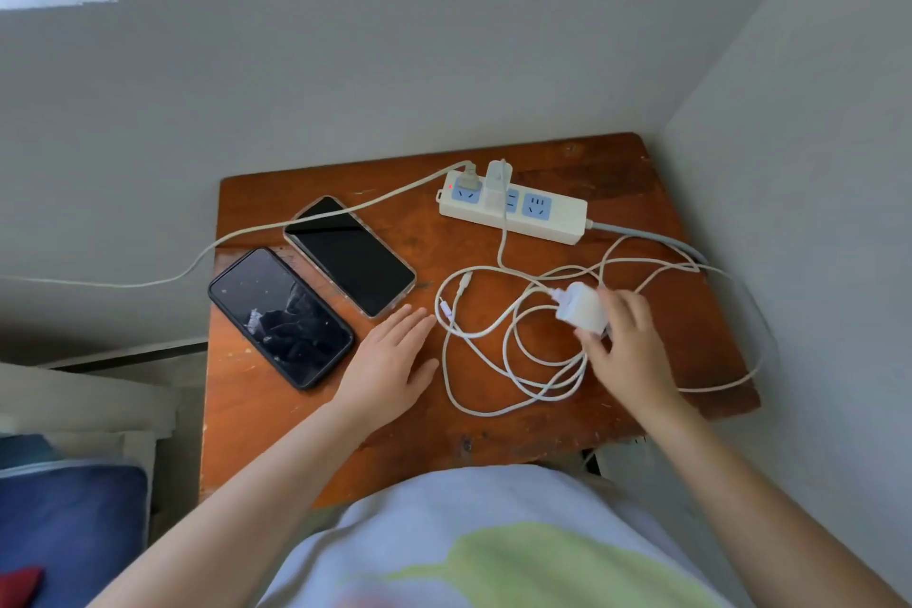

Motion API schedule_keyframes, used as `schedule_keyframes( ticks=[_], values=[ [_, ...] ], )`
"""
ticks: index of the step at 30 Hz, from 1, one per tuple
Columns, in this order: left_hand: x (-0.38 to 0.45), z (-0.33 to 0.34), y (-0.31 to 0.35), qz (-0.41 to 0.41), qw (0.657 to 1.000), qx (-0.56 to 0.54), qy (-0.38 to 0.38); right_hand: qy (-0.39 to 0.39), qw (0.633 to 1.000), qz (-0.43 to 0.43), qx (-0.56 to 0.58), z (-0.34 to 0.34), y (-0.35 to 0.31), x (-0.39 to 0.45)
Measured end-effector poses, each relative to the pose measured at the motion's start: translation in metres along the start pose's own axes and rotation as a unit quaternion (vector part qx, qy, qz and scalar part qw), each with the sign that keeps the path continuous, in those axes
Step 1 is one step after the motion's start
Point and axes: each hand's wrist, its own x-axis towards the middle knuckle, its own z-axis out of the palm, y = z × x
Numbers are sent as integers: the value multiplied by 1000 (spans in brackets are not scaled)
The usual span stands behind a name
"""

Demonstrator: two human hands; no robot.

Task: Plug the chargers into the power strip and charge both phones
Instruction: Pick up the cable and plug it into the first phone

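A white power strip (552, 217) lies at the back of the wooden table (493, 430). One white charger (497, 185) stands plugged into its middle socket, beside another plug (470, 178) at the strip's left end. My right hand (624, 343) grips a second white charger (582, 309) above tangled white cables (513, 360). Two loose cable ends (446, 309) lie near my left hand (390, 360), which rests flat and open on the table. Two dark phones lie face up on the left: one in a black case (279, 316), one in a clear case (350, 254).
The table stands in a corner between grey walls. A grey cord (656, 239) leaves the strip to the right, and a white cord (148, 279) trails off the table's left edge. Blue fabric (69, 523) and stacked boards sit at lower left.
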Motion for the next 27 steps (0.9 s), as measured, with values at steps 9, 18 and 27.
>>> schedule_keyframes(
  ticks=[9, 18, 27],
  values=[
    [20, 11, 14, -30, 999, 33, -12, -37, 985, 113, -121, -4, 20, 18],
    [24, 7, 18, -37, 999, 15, 10, -65, 992, -44, -102, -2, -6, 54],
    [16, 7, 12, -54, 996, 67, -22, -164, 953, -124, -223, 17, -12, 92]
  ],
)
